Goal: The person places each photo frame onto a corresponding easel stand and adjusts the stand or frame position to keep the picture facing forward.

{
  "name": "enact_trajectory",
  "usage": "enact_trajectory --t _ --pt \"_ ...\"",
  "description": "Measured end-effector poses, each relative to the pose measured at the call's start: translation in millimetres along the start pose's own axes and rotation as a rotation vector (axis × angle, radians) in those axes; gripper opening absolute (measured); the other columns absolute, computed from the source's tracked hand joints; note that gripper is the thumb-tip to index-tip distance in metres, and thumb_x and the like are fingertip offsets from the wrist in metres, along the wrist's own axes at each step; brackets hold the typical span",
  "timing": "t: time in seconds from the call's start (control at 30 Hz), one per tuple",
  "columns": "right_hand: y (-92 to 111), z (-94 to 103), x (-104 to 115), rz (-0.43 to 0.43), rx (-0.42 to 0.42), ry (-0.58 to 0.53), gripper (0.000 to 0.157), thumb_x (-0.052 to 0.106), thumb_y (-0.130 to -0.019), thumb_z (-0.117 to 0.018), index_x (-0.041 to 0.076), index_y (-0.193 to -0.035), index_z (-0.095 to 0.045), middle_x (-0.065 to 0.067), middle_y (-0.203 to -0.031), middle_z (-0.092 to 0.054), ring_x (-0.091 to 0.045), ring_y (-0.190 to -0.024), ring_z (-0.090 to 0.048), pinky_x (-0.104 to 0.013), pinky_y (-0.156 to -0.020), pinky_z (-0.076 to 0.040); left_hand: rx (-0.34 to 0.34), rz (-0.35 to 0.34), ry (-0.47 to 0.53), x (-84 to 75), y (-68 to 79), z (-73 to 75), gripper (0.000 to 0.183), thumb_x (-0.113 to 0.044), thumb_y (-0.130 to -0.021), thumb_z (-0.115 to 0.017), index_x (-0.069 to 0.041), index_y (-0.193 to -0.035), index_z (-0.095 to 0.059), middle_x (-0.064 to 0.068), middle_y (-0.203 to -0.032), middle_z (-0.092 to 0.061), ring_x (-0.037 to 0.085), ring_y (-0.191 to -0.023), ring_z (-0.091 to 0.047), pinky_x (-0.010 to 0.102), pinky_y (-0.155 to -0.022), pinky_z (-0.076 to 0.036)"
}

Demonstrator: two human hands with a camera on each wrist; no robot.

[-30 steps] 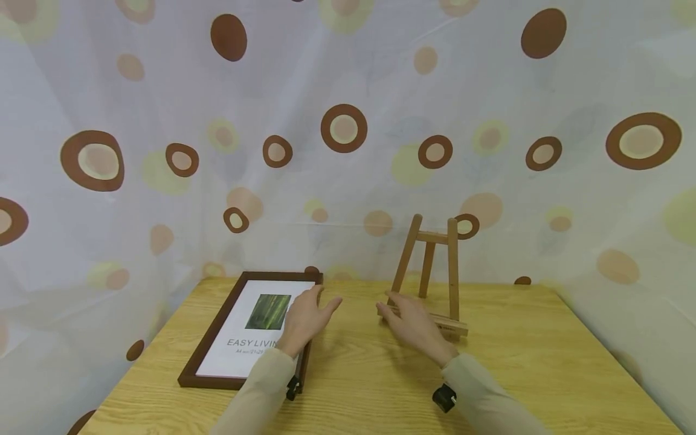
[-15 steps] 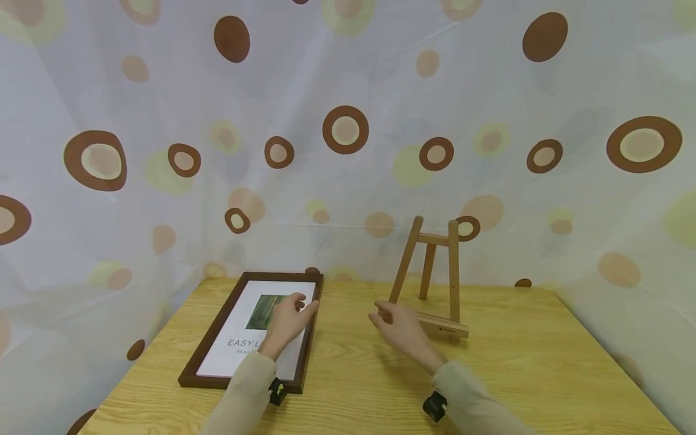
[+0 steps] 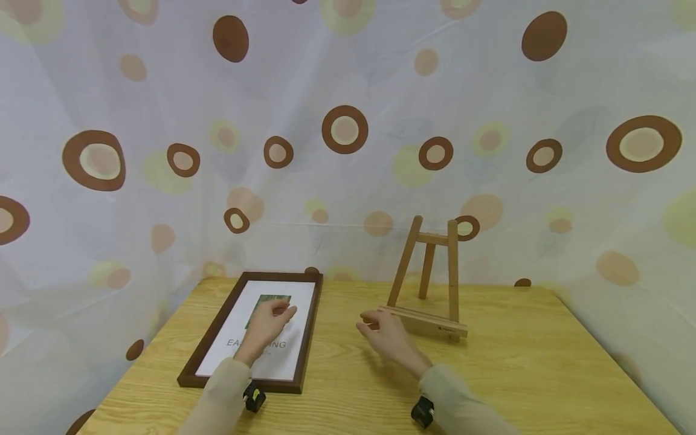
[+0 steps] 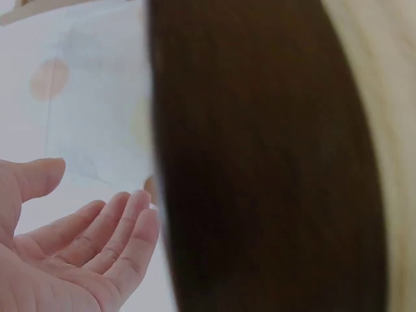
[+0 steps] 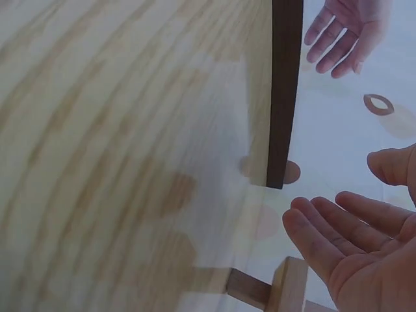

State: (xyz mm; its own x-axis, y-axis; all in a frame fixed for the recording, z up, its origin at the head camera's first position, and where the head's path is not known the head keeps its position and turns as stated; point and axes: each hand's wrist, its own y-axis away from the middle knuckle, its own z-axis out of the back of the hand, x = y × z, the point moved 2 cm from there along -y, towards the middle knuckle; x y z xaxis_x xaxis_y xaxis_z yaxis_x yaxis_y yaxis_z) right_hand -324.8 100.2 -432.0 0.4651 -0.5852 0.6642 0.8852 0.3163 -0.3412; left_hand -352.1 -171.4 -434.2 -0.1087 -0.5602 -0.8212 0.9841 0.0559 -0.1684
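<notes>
A dark brown picture frame (image 3: 312,338) with a white insert lies flat at the left of the table. Over it hovers my left hand (image 3: 265,328), fingers loosely bent and nothing held; it covers part of the green picture and the lettering. In the left wrist view the frame's dark edge (image 4: 266,162) fills the middle, beside the relaxed fingers. A small wooden easel (image 3: 454,272) stands upright at the right. My right hand (image 3: 393,338) is in front of the left end of its ledge, holding nothing. The right wrist view shows its fingers (image 5: 318,237) gently bent, near a wooden easel part (image 5: 289,286).
The wood-grain table (image 3: 348,368) extends between the frame and the easel and towards the right. Behind it and along both sides hangs a white curtain (image 3: 348,193) with brown, yellow and peach circles.
Both hands have moved left and back towards me, the left one further over the frame, the right one away from the easel's ledge. Frame and easel have stayed in place.
</notes>
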Motion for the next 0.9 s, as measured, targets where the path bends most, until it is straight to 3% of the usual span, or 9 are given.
enact_trajectory --t 0.13,0.27,0.47,0.67,0.9 --pt "0.5 -8.3 0.0 -0.040 0.026 -0.027 0.032 0.026 -0.092 -0.054 0.004 -0.115 -0.060 -0.009 -0.107 -0.063 -0.022 -0.092 -0.061 -0.036 -0.076 -0.050 0.010 0.062 0.089 13.8 -1.1 10.5 0.037 -0.028 -0.089 -0.059 -0.002 -0.115 -0.059 0.009 -0.102 -0.062 0.021 -0.088 -0.061 0.031 -0.071 -0.052" --pt "0.1 -14.5 1.4 -0.062 0.055 -0.074 0.033 0.028 -0.092 -0.053 0.005 -0.114 -0.061 -0.007 -0.106 -0.063 -0.022 -0.092 -0.061 -0.034 -0.074 -0.051 -0.003 0.098 0.127 23.3 -3.1 27.6 0.036 -0.025 -0.089 -0.059 0.000 -0.114 -0.058 0.014 -0.102 -0.062 0.024 -0.085 -0.062 0.031 -0.070 -0.052" --pt "-2.1 -19.3 4.8 -0.059 0.090 -0.108 0.033 0.029 -0.092 -0.053 0.005 -0.113 -0.062 -0.007 -0.105 -0.063 -0.021 -0.092 -0.060 -0.033 -0.072 -0.051 0.050 0.144 0.176 43.4 -7.2 55.1 0.041 -0.026 -0.089 -0.059 0.003 -0.117 -0.055 0.018 -0.103 -0.062 0.023 -0.087 -0.062 0.035 -0.075 -0.052" --pt "-4.0 -26.0 6.6 -0.075 0.121 -0.124 0.032 0.028 -0.091 -0.055 0.004 -0.110 -0.064 -0.005 -0.103 -0.064 -0.021 -0.092 -0.060 -0.035 -0.074 -0.050 0.108 0.165 0.185 64.1 -10.4 76.8 0.047 -0.028 -0.087 -0.061 0.006 -0.119 -0.052 0.017 -0.104 -0.062 0.021 -0.088 -0.062 0.032 -0.076 -0.051" --pt "-5.6 -41.8 9.5 -0.093 0.171 -0.211 0.029 0.022 -0.090 -0.057 -0.001 -0.108 -0.063 -0.006 -0.098 -0.064 -0.019 -0.085 -0.061 -0.027 -0.064 -0.051 0.090 0.186 0.196 75.8 -4.6 100.8 0.047 -0.025 -0.089 -0.058 0.010 -0.119 -0.049 0.021 -0.107 -0.060 0.023 -0.091 -0.062 0.034 -0.078 -0.051"
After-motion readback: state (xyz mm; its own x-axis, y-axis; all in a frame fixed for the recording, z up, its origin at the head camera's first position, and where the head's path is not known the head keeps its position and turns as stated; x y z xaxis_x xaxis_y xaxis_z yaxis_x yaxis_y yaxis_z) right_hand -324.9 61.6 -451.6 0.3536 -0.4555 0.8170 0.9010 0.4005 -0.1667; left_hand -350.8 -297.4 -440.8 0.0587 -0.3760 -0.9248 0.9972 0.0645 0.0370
